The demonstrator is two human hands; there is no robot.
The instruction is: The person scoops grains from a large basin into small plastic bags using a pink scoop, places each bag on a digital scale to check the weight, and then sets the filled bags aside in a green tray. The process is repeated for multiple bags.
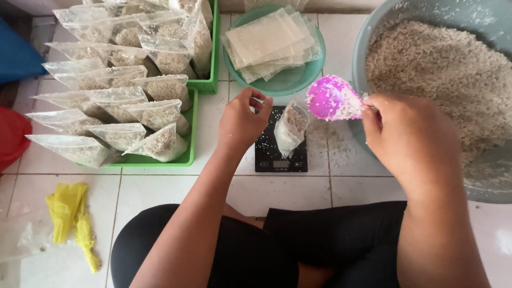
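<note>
Right grip (408, 130) closed on pink scoop (333, 98) of rice, tipped over small bag (290, 128), left grip (242, 122) pinching bag's mouth, on black scale (281, 154)

The light is bright and soft, like daylight. It makes the white tiled floor (160, 192) look pale and clean. Shadows are weak. A thin grey shadow lies under the green tray (189, 160), on the side nearest the person. The clear bags (106, 101) in that tray shine with little white glints. The floor to the right of the tray, by the big grey tub (368, 32), has a soft glow. The pink scoop (333, 98) looks a bit fuzzy. The black scale (281, 157) to the right of the tray is sharp enough, but its small screen is too tiny to read. Lines bend a little at the far edges.
</note>
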